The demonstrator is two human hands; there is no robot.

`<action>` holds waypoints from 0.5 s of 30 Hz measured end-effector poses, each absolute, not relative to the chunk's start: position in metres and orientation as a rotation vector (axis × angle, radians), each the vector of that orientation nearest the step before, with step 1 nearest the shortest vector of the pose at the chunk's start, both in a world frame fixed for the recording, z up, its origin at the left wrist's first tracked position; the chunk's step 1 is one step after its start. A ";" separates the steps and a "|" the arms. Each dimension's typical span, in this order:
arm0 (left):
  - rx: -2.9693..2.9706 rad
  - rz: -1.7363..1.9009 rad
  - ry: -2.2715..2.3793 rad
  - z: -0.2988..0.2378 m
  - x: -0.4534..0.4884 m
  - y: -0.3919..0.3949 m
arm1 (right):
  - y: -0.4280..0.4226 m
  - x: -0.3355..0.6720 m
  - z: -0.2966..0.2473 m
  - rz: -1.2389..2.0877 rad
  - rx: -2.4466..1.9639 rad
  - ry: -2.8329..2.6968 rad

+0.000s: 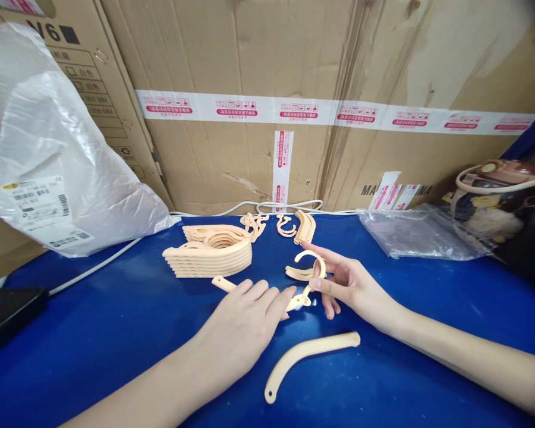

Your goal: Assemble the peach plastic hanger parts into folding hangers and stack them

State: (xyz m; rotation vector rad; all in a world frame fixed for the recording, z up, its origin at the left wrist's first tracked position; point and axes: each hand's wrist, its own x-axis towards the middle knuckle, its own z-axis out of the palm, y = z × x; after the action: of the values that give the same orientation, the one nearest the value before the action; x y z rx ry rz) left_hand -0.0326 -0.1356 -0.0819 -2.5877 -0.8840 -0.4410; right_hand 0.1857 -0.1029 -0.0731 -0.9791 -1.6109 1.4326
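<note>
My left hand (245, 318) lies flat on a cream plastic arm piece (223, 283), fingers stretched out over it. My right hand (348, 282) pinches a cream hook piece (311, 261) between thumb and fingers, at the end of the arm piece under my left hand. A loose curved cream arm (307, 359) lies on the blue table (116, 345) just in front of both hands. Behind my left hand sits a stack of curved cream hanger parts (211, 255). Several small hooks (285, 226) lie further back.
Large cardboard boxes (294, 89) wall off the back. A white plastic bag (44, 154) rests at the left, a clear bag (419, 235) at the right, beside a bottle with a handle (494, 190). A white cable (93, 267) and a black object (4, 315) lie at the left.
</note>
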 end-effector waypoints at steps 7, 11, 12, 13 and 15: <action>-2.577 -0.438 -0.877 -0.083 -0.033 -0.135 | -0.104 0.185 -0.071 1.499 -0.946 -1.591; -2.647 -0.392 -0.930 -0.081 -0.033 -0.134 | -0.104 0.184 -0.074 1.462 -0.892 -1.623; -2.680 -0.382 -0.957 -0.079 -0.033 -0.134 | -0.105 0.184 -0.074 1.428 -0.884 -1.641; -2.713 -0.381 -0.987 -0.077 -0.033 -0.135 | -0.106 0.184 -0.074 1.389 -0.881 -1.657; -2.768 -0.407 -1.040 -0.070 -0.032 -0.137 | -0.110 0.184 -0.073 1.320 -0.884 -1.696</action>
State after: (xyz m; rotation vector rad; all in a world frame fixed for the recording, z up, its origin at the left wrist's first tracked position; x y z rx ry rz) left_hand -0.0324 -0.1366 -0.0701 -2.7682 -1.0405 -0.4066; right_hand 0.1842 -0.1099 -0.0728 -0.8837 -1.6955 1.3200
